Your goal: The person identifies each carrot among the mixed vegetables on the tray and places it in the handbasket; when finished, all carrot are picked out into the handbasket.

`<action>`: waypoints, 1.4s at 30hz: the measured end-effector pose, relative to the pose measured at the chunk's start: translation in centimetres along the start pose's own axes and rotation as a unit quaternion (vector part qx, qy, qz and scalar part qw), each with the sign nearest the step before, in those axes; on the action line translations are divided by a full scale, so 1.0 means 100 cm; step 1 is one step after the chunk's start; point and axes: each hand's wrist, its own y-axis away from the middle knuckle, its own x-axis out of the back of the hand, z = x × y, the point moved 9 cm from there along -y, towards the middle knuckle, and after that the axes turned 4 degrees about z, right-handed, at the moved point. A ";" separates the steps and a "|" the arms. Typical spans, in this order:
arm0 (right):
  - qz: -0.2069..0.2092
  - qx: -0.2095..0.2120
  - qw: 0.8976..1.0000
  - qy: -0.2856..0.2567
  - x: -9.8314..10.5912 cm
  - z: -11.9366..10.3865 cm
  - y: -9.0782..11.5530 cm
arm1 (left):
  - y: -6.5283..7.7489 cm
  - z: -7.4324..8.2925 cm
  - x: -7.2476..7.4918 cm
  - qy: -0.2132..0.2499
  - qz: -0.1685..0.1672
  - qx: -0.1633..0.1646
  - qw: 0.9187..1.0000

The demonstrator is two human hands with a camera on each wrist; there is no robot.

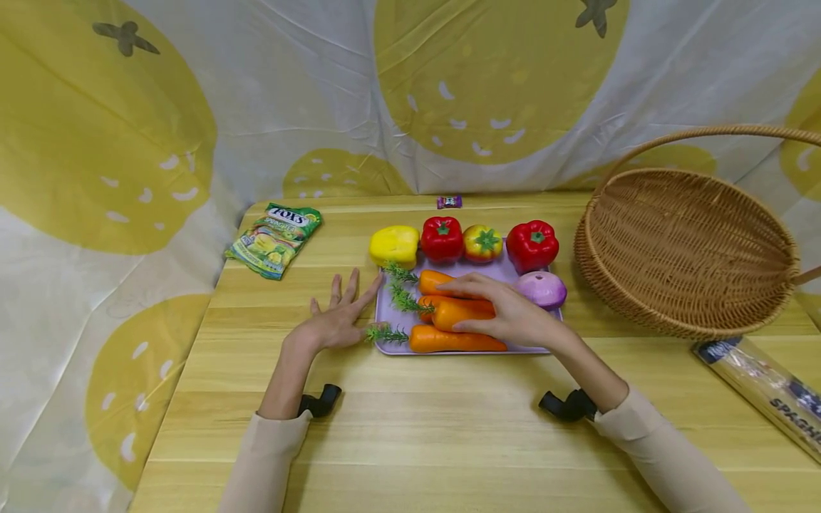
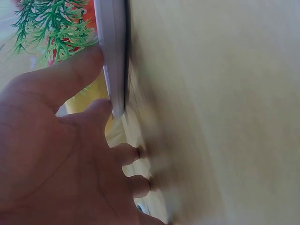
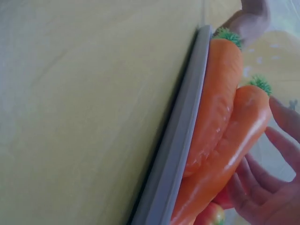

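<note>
On the table, my left hand (image 1: 335,322) spreads its fingers beside a lilac tray (image 1: 529,350); its thumb and index finger lie at the left rim. Orange toy carrots with green tops fill the left of the tray. My right hand (image 1: 507,313) is over them, thumb and fingers loosely spread about a middle carrot (image 3: 255,110). One fingertip meets that carrot's upper end in the right wrist view, and no finger wraps it there. The front carrot (image 1: 458,340) lies along the near rim. A back carrot (image 1: 431,279) is partly covered by my right fingers.
Along the tray's back sit a yellow pepper (image 1: 394,246), a red pepper (image 1: 442,239), a yellow-red fruit (image 1: 482,243) and another red pepper (image 1: 532,246). A purple onion (image 1: 541,289) is at the right. Around stand a wicker basket (image 1: 693,249), spaghetti pack (image 1: 763,392), green bag (image 1: 274,239) and small candy (image 1: 449,201).
</note>
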 end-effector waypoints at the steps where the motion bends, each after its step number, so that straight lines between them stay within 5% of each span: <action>1: 0.000 -0.004 1.000 -0.002 0.000 0.001 0.000 | 0.000 0.001 0.001 0.002 0.000 -0.002 1.000; 25: 0.014 -0.020 0.999 -0.026 -0.004 0.008 -0.003 | -0.002 -0.003 -0.003 -0.005 -0.004 0.008 1.000; 42: -0.016 -0.025 0.999 -0.020 -0.004 0.012 -0.006 | 0.000 0.000 -0.001 -0.003 0.002 0.002 1.000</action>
